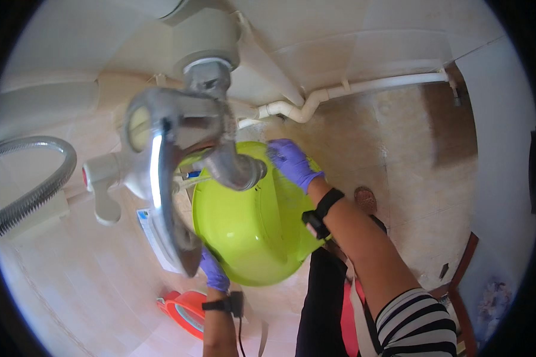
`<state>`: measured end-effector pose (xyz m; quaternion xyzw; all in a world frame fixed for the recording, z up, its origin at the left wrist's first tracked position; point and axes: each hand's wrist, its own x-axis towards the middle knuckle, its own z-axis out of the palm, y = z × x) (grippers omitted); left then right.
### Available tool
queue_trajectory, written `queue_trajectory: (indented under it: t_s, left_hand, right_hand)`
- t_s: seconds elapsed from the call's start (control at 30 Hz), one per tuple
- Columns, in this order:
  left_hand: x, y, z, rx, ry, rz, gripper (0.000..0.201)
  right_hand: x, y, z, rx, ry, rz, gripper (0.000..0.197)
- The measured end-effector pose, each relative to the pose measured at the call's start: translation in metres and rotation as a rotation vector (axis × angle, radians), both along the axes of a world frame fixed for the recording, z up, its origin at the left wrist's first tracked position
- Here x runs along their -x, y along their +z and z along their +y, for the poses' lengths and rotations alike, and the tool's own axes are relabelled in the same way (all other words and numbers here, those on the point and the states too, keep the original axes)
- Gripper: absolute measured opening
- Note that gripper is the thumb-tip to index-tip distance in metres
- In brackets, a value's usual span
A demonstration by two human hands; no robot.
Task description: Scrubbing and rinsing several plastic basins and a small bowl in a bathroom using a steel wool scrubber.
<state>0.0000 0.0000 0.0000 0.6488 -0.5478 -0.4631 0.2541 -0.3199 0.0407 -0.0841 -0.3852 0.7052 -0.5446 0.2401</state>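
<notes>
A bright green plastic basin (238,220) is held tilted beneath a metal tap (220,143), which hides part of its far left side. My left hand (214,272), in a purple glove, grips the basin's near left edge; the tap covers some of its fingers. At the far right rim, my right hand (293,163), also gloved in purple, has its fingers closed around a small grey wiry scrubber (274,156) against the basin. Black straps with small devices circle both wrists. No water shows at the spout.
An orange-red basin (187,314) sits low at the left. White pipes (307,110) run along the far wall. A coiled metal hose (33,178) curves in at the left. A blue-and-white packet (155,238) lies beside the green basin. Tiled floor (417,196) extends to the right.
</notes>
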Motion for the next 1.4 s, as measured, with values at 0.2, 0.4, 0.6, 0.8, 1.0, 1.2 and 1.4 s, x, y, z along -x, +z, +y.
queue_trajectory:
  t_s: [0.2, 0.4, 0.6, 0.8, 1.0, 1.2, 1.4]
  left_hand:
    - [0.016, 0.027, 0.005, 0.069, 0.017, -0.077, 0.037]
    - [0.022, 0.024, -0.012, 0.04, 0.007, -0.18, 0.041]
    - [0.009, 0.017, 0.006, 0.009, 0.126, -0.144, 0.042]
    - [0.011, 0.028, 0.0, 0.012, 0.114, -0.092, 0.039]
    - [0.007, 0.017, -0.02, 0.054, -0.04, -0.234, 0.04]
    - [0.003, 0.008, -0.033, -0.158, 0.187, -0.036, 0.044]
    - [0.005, 0.005, -0.024, -0.281, 0.305, -0.05, 0.048]
  right_hand:
    - [0.014, -0.034, 0.023, -0.202, -0.118, -0.367, 0.021]
    - [-0.025, 0.019, -0.008, 0.159, 0.088, -0.046, 0.022]
    - [0.012, -0.085, 0.03, -0.373, -0.131, -0.358, 0.031]
    - [0.007, -0.1, 0.075, -0.81, -0.125, -0.522, 0.03]
    - [-0.004, -0.018, -0.016, 0.129, -0.001, -0.147, 0.024]
    - [-0.115, 0.064, 0.017, 0.367, 0.35, -0.044, 0.03]
    - [-0.097, 0.057, 0.017, 0.13, 0.277, -0.075, 0.03]
